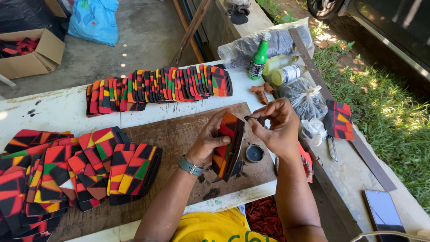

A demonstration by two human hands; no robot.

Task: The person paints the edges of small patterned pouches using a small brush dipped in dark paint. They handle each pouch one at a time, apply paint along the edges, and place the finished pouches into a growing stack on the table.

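flat patterned piece [228,145] held upright above the brown board [179,134] on the worktop [62,110].
probably light, thin and a little flexible, best gripped by the long edges; left hand [210,143] wrapped around its back, fingers closed on it; right hand [277,127] pinching a small dark bit at the top corner. red, black, yellow, green and orange geometric print, black rim; similar pieces stacked around.

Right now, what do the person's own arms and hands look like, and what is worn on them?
Both forearms are bare, with no sleeves in view. The left hand has a watch on its wrist, with a grey-green band and a metal buckle. The right hand wears nothing: no ring, glove or band shows. A yellow shirt shows below.
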